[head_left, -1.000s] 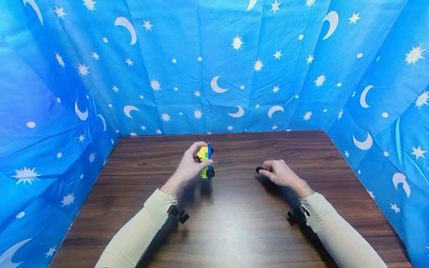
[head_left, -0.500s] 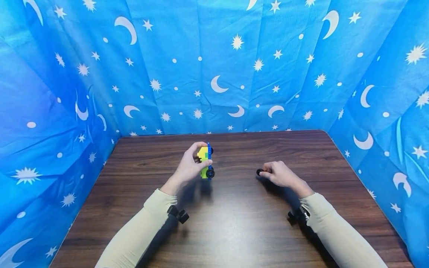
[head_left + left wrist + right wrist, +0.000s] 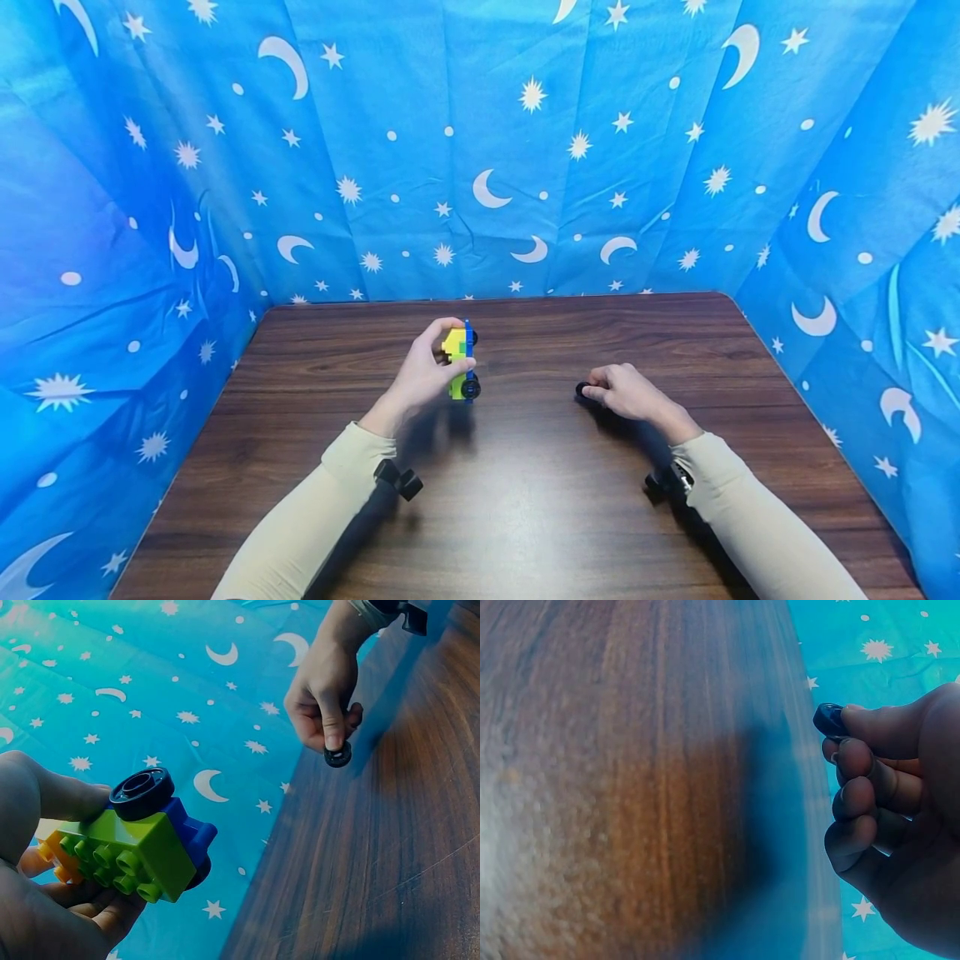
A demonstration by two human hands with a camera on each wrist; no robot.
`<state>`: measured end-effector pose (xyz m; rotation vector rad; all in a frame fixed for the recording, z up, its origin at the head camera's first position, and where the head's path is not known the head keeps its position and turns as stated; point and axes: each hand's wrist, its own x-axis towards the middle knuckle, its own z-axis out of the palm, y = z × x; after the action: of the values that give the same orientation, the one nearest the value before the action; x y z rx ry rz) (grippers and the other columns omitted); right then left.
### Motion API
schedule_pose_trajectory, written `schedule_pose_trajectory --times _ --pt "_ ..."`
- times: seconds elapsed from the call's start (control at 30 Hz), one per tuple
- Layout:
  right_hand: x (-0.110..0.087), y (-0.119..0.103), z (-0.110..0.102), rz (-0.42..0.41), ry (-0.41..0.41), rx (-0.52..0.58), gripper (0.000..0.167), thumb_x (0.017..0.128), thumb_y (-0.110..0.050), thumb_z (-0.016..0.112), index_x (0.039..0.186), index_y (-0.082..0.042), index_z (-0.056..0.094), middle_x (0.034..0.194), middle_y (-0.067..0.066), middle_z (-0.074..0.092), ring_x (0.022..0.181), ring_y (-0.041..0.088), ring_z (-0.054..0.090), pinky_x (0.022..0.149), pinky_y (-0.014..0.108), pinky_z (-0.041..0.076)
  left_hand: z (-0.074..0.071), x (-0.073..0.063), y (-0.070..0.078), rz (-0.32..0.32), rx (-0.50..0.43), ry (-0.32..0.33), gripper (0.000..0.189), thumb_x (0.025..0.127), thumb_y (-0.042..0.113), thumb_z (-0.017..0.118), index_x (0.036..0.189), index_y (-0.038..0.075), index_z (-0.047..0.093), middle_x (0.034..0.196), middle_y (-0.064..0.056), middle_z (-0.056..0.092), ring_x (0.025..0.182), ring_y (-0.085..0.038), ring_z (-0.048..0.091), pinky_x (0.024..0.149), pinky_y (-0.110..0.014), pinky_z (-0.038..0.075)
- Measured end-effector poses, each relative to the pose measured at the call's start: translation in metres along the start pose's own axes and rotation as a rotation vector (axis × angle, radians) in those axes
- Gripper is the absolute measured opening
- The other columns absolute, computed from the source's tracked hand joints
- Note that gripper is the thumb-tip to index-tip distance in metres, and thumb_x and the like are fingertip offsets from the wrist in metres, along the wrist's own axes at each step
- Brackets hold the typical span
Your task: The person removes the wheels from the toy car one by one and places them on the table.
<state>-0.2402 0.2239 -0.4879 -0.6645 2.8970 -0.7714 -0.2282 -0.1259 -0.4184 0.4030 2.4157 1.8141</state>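
My left hand (image 3: 423,372) grips a toy car (image 3: 457,387) built of studded bricks, held on its side above the table. The left wrist view shows its lime-green brick (image 3: 161,855), a blue base (image 3: 193,836) and a black wheel (image 3: 142,793) facing up; a yellow-orange part lies partly behind the fingers. Off to the right, my right hand (image 3: 630,392) pinches a small loose black wheel (image 3: 582,390) between thumb and curled fingers. That same wheel (image 3: 829,721) pokes out past the thumb tip in the right wrist view. A wide gap separates the wheel and the car.
A dark wood-grain table (image 3: 517,500) lies under both hands. Blue cloth (image 3: 495,150) with white moons and stars hangs behind it and along both sides. Each wrist wears a small black device, such as the left one (image 3: 399,480).
The right hand has lowered slightly toward me, carrying the black wheel with it. The left hand and the toy car have stayed in place.
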Motion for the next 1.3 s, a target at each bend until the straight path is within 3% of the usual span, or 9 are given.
schedule_pose_trajectory --times 0.73,1.03,1.3 --pt "-0.0009 0.003 0.004 0.047 -0.053 0.038 0.032 0.097 -0.02 0.059 0.066 -0.015 0.052 0.058 -0.007 0.053 0.051 0.01 0.048 0.053 0.026 0.039 -0.0006 -0.0013 0.0016 0.01 0.011 0.004 0.053 0.086 0.007 0.072 0.132 0.02 0.048 0.115 -0.014 0.057 0.095 -0.024 0.061 0.08 -0.035 0.055" --pt "-0.0016 0.0018 0.0039 0.057 -0.053 0.022 0.034 0.097 -0.021 0.06 0.065 -0.015 0.05 0.057 -0.007 0.053 0.051 0.01 0.048 0.053 0.026 0.039 -0.0006 -0.0003 -0.0006 0.003 0.009 0.005 0.052 0.086 0.008 0.072 0.131 0.021 0.048 0.114 -0.013 0.058 0.097 -0.025 0.061 0.081 -0.037 0.055" --pt "0.0004 0.0028 0.0037 0.027 -0.027 -0.061 0.033 0.094 -0.023 0.063 0.064 -0.018 0.053 0.055 -0.007 0.045 0.05 0.01 0.041 0.051 0.026 0.035 -0.0014 -0.0009 0.0001 0.003 0.009 0.002 0.053 0.086 0.008 0.072 0.132 0.021 0.048 0.114 -0.014 0.057 0.097 -0.025 0.061 0.082 -0.037 0.055"
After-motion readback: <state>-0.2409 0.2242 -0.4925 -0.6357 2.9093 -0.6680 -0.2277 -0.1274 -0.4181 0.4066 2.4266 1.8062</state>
